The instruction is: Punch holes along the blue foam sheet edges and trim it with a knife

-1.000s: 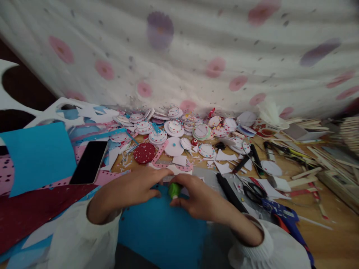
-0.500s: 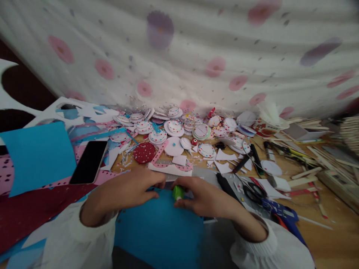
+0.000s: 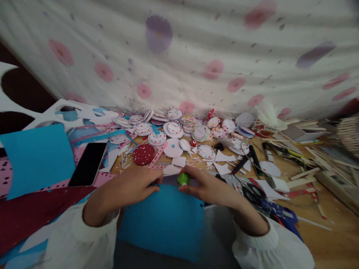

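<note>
A blue sheet of paper lies in front of me, with small dark marks along its right edge. My left hand is closed on the far left corner of this sheet, thumb and fingers pinched together. Between the thumb and fingers of my right hand is a small green craft punch. It sits at the sheet's far edge, toward the right. My fingers partly cover the punch, so whether the paper is inside it is hidden.
Beyond my hands lie many decorated white paper discs and scraps. To the left are a black phone and another blue sheet. Scissors, a blue glue gun and wooden sticks lie on the right. A flowered curtain hangs behind.
The blue sheet has shifted away from me and turned a little. My right hand has moved slightly right and farther off with the punch. My left hand still pinches the sheet.
</note>
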Action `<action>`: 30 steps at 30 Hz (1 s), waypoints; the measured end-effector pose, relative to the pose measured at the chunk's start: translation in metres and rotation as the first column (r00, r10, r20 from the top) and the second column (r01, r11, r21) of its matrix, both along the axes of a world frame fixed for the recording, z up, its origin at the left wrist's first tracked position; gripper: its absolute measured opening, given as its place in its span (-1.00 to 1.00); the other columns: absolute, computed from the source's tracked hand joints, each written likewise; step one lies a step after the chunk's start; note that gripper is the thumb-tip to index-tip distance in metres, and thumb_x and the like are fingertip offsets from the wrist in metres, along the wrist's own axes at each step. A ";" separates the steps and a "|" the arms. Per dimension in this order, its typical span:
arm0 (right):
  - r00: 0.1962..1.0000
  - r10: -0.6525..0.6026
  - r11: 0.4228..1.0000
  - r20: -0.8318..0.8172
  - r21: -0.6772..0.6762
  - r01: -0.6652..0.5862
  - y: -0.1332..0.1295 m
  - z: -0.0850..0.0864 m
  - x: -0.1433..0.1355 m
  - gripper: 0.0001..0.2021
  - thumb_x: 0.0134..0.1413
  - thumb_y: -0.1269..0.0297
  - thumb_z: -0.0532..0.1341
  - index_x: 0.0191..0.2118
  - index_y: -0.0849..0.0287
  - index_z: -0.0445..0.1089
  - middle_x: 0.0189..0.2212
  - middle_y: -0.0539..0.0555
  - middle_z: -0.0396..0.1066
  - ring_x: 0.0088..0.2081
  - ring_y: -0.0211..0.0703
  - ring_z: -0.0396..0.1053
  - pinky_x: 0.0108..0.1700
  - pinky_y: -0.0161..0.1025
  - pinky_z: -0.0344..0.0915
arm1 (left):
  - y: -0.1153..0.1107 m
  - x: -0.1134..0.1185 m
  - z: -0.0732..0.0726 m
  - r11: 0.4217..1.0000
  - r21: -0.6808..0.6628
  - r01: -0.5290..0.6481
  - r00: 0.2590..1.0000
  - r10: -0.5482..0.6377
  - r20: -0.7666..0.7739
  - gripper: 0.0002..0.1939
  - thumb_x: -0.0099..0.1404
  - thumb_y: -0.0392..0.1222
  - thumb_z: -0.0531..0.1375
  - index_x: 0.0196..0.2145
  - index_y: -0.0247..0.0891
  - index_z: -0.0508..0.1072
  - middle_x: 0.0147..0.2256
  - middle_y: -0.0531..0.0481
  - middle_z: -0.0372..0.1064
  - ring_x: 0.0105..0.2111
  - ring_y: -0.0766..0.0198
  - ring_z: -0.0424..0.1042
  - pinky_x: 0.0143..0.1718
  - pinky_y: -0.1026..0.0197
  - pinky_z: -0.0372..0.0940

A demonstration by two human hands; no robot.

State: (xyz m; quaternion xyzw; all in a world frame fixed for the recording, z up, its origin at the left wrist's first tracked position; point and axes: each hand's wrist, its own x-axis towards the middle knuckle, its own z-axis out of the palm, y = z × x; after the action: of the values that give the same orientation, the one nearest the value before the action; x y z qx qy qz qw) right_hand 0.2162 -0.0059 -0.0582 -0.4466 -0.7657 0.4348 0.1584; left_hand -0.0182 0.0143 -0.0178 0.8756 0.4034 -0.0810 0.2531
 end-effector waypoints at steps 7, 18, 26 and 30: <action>1.000 0.011 1.000 0.016 0.022 -0.012 -0.003 0.005 0.005 -0.75 -0.02 0.41 0.30 -0.17 0.13 0.32 -0.38 -0.05 0.34 -0.35 -0.23 0.30 -0.32 -0.34 0.22 | 0.003 0.001 -0.001 0.998 -0.055 0.017 0.997 -0.013 0.079 -0.84 0.34 -0.14 0.05 -0.23 -0.20 0.39 -0.28 0.02 0.44 -0.28 0.19 0.41 -0.31 0.24 0.17; 1.000 0.012 0.999 -0.017 0.047 -0.012 -0.001 0.015 0.011 -0.76 -0.02 0.49 0.28 -0.19 0.13 0.36 -0.33 -0.04 0.39 -0.28 -0.20 0.34 -0.26 -0.32 0.24 | 0.010 -0.006 -0.004 0.983 -0.141 0.117 0.973 -0.085 0.214 -0.68 0.40 -0.18 0.00 0.02 -0.15 0.43 -0.06 -0.04 0.47 -0.10 0.19 0.43 -0.09 0.24 0.23; 0.998 0.006 0.998 -0.066 0.056 -0.003 -0.001 0.016 0.010 -0.74 -0.02 0.49 0.29 -0.17 0.12 0.37 -0.26 -0.01 0.43 -0.22 -0.17 0.38 -0.20 -0.29 0.27 | 0.015 0.001 -0.005 0.967 -0.207 0.150 0.969 -0.103 0.224 -0.75 0.33 -0.19 0.07 -0.12 -0.21 0.49 -0.30 0.01 0.52 -0.30 0.26 0.47 -0.30 0.33 0.26; 0.997 0.004 0.998 -0.071 0.065 0.001 -0.001 0.016 0.010 -0.73 -0.02 0.51 0.29 -0.17 0.12 0.37 -0.27 -0.02 0.42 -0.23 -0.18 0.37 -0.21 -0.30 0.26 | 0.015 0.001 -0.006 0.965 -0.218 0.144 0.970 -0.095 0.222 -0.73 0.32 -0.25 0.05 -0.09 -0.22 0.47 -0.24 -0.01 0.52 -0.26 0.26 0.47 -0.29 0.34 0.26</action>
State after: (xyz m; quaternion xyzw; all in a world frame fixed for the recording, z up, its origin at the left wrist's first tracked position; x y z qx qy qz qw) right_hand 0.2266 -0.0065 -0.0424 -0.4251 -0.7737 0.4253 0.1996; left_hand -0.0174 0.0295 -0.0239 0.8663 0.3084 -0.0501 0.3897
